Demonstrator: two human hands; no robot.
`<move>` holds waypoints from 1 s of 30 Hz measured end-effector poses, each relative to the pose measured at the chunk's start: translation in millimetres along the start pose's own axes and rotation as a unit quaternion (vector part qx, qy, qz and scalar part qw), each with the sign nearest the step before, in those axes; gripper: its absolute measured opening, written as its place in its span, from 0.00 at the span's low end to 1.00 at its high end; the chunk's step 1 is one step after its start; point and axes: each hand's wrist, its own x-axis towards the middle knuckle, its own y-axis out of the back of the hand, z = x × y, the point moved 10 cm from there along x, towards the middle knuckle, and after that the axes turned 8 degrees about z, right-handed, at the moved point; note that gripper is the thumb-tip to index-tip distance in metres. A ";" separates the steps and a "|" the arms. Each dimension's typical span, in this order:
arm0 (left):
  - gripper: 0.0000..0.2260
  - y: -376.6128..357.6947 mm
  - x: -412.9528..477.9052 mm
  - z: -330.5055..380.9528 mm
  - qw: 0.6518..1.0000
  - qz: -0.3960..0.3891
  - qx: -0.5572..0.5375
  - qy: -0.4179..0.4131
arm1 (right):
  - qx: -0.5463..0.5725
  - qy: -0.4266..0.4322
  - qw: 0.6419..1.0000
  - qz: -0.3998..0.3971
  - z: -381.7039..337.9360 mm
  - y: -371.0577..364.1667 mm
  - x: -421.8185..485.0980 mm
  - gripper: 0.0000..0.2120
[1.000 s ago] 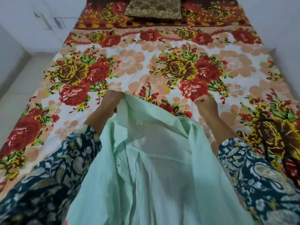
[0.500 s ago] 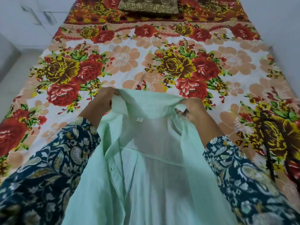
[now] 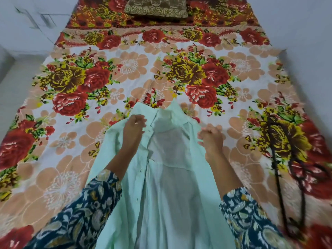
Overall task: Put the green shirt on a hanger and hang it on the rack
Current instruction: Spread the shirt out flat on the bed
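Note:
The pale green shirt (image 3: 168,177) lies on the bed in front of me, its front open and its collar pointing away. My left hand (image 3: 134,131) rests on the shirt's left front panel and pinches the fabric near the collar. My right hand (image 3: 212,139) is curled on the right shoulder edge of the shirt and grips it. A thin dark hanger (image 3: 280,159) lies on the bedsheet to the right of the shirt, apart from both hands. No rack is in view.
The bed is covered by a floral sheet (image 3: 125,72) in red, yellow and peach. A brown patterned pillow (image 3: 156,7) sits at the far end. White walls flank the bed, and pale floor (image 3: 16,87) shows on the left.
The shirt has gone from held up by the collar to lying on the bed. Both hands shifted from the collar corners down onto the front edges.

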 end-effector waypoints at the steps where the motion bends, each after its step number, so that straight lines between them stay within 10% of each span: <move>1: 0.06 -10.3 -14.3 -2.6 1.000 -0.027 0.015 0.001 | -0.045 0.018 0.999 0.009 9.4 11.1 -7.4 0.13; 7: 0.05 -81.0 -106.4 -32.2 0.965 -0.221 0.111 0.090 | -0.251 0.048 0.967 0.009 50.3 71.7 -45.0 0.10; 22: 0.15 -169.2 -86.2 -3.0 0.945 -0.272 0.181 -0.011 | -0.245 0.021 0.969 -0.037 27.0 53.2 43.8 0.10; 26: 0.27 -214.1 -94.3 16.1 0.850 -0.315 0.371 -0.203 | -0.136 0.108 0.985 -0.017 -8.9 64.9 42.3 0.03; 30: 0.16 -227.0 -82.8 47.9 0.777 -0.275 0.491 -0.282 | -0.125 0.160 0.976 -0.081 -41.5 65.0 17.8 0.09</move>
